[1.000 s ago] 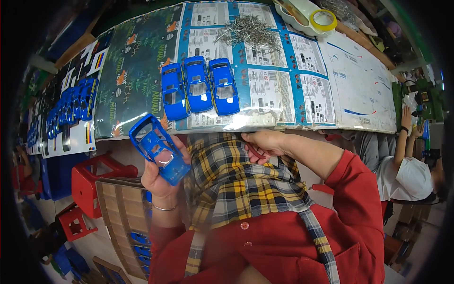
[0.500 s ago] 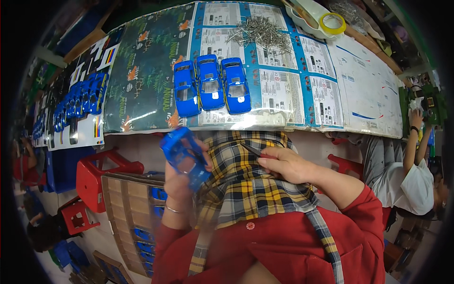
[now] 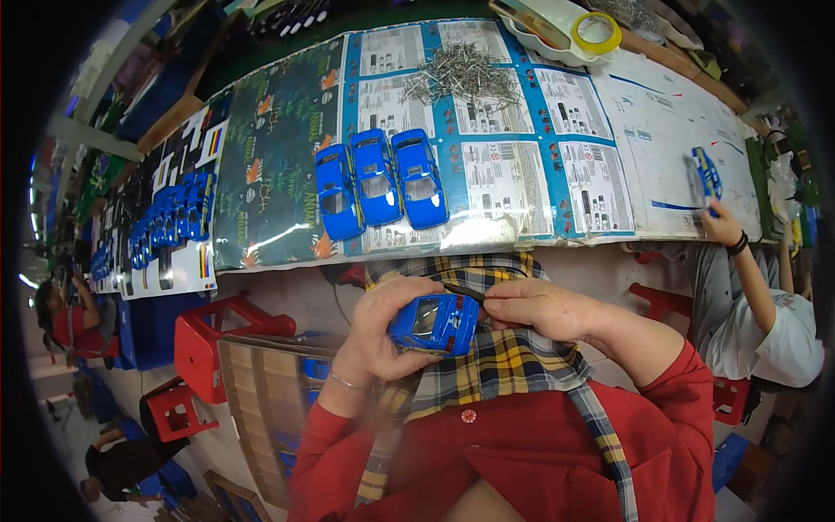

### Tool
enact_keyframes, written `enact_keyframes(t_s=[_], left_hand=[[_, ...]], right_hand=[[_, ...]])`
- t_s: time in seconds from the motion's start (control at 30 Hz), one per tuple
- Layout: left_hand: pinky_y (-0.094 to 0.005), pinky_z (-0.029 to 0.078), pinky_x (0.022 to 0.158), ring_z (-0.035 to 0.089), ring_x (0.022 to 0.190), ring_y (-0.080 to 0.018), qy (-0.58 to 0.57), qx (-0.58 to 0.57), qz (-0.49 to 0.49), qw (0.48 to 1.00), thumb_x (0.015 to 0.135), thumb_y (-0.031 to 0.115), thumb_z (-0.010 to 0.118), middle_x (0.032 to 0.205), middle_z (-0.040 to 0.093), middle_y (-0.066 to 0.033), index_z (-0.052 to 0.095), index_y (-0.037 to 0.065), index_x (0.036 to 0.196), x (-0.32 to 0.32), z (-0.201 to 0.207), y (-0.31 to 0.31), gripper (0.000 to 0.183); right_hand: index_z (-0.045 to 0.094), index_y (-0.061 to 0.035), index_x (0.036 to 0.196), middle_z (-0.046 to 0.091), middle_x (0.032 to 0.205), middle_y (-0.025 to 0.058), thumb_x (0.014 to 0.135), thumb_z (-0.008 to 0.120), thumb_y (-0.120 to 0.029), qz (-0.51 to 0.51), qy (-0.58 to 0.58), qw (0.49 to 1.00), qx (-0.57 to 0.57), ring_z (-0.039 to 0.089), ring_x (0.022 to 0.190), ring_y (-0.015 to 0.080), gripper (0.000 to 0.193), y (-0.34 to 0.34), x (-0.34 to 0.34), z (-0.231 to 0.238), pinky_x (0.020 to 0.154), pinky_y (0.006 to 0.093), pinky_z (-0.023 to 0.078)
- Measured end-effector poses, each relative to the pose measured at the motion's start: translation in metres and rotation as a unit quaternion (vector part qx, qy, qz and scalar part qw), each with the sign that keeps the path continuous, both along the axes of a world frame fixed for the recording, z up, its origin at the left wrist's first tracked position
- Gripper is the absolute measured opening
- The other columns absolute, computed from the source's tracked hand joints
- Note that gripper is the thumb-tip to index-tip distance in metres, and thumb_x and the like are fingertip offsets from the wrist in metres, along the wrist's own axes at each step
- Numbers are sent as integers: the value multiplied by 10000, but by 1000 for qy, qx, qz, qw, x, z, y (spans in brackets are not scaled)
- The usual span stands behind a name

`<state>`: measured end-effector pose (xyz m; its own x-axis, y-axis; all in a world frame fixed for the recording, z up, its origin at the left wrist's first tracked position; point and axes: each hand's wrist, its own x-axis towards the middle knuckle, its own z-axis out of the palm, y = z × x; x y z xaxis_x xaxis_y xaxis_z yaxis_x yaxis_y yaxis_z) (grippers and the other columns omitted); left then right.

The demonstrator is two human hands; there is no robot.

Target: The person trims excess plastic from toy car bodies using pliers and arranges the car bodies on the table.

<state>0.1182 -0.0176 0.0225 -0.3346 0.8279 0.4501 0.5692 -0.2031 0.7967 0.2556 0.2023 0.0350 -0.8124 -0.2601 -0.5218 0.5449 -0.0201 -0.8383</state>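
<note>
My left hand (image 3: 372, 335) is wrapped round a blue toy car body (image 3: 448, 324), holding it above my plaid apron (image 3: 513, 358). The body's windows and one end face upward. My right hand (image 3: 541, 309) pinches a slim dark tool (image 3: 464, 292), whose tip reaches the upper edge of the car body. The fingers partly cover the tool, so its exact kind is hard to make out. Beyond my hands, three blue toy cars (image 3: 376, 181) stand side by side on the covered table (image 3: 274, 196).
Thin metal pins (image 3: 465, 76) lie heaped at the back. A white dish (image 3: 544, 39) carries a yellow tape roll (image 3: 597, 33). More blue cars (image 3: 174, 217) stand at the left. A co-worker's hand (image 3: 724, 224) touches a blue car (image 3: 706, 174) at the right. A red stool (image 3: 204, 352) and compartmented box (image 3: 248, 391) are lower left.
My left hand has brought the car body rightward and turned it, so it now meets the tool in my right hand. At the right, a co-worker's hand has come onto the table with a blue car.
</note>
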Motion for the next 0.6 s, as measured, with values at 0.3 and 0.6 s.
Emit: enact_keyframes(t_s=[0.3,0.6], left_hand=[[-358,504,846,641,962,-282,-144,-8,20,989,615,331,871,1083,620,-196,493,15,1208,1,-9,3,771],[-369,530,739,620,889,-266,-541,221,-19,811,845,437,623,1094,583,-205,498,17,1203,-8,-1,43,567]], right_hand=[[603,7,1017,584,830,56,955,501,-387,-1,21,1000,2,519,795,146,411,14,-2,11,743,300,430],[523,13,1038,561,923,211,936,503,-351,-29,244,949,199,547,872,388,379,10,-13,22,769,425,437]])
